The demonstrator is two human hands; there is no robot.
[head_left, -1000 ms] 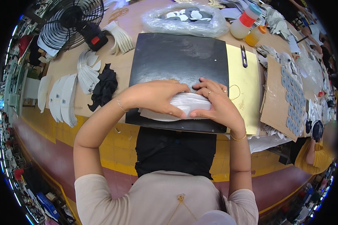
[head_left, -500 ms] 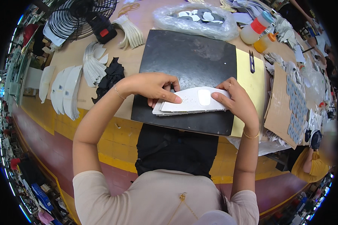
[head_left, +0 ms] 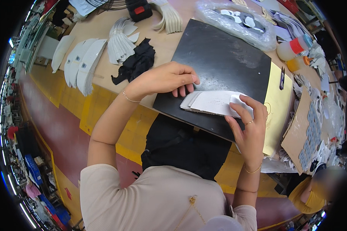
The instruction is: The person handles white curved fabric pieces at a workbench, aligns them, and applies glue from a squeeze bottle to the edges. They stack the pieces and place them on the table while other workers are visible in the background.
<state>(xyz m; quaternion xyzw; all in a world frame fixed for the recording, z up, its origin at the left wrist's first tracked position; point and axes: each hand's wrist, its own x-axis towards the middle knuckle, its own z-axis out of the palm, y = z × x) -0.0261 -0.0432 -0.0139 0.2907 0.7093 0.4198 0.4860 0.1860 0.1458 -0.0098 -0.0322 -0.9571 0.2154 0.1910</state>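
Note:
A fanned stack of white curved cut pieces point(head_left: 210, 101) lies on the black board point(head_left: 223, 57), near its front edge. The top piece has small dots and a white rounded patch point(head_left: 237, 99) toward its right end. My right hand point(head_left: 252, 123) is at that end, its index fingertip on the patch and its thumb by the stack's near edge, the two apart. Just above the stack's left end hovers my left hand point(head_left: 167, 79), fingers loosely bent and separated, with nothing visible in them.
Black cloth point(head_left: 137, 59) and more white piece stacks point(head_left: 85, 63) lie to the left. A plastic bag of cut pieces point(head_left: 239, 23) sits behind the board. Right of it are thread snips point(head_left: 282, 79) on yellow card point(head_left: 275, 104), two bottles point(head_left: 295, 48) and cardboard with grey pieces point(head_left: 302, 131).
My left hand has let go of the stack and lifted off it. My right hand has shifted its fingers onto the patch. The whole view has turned and moved left.

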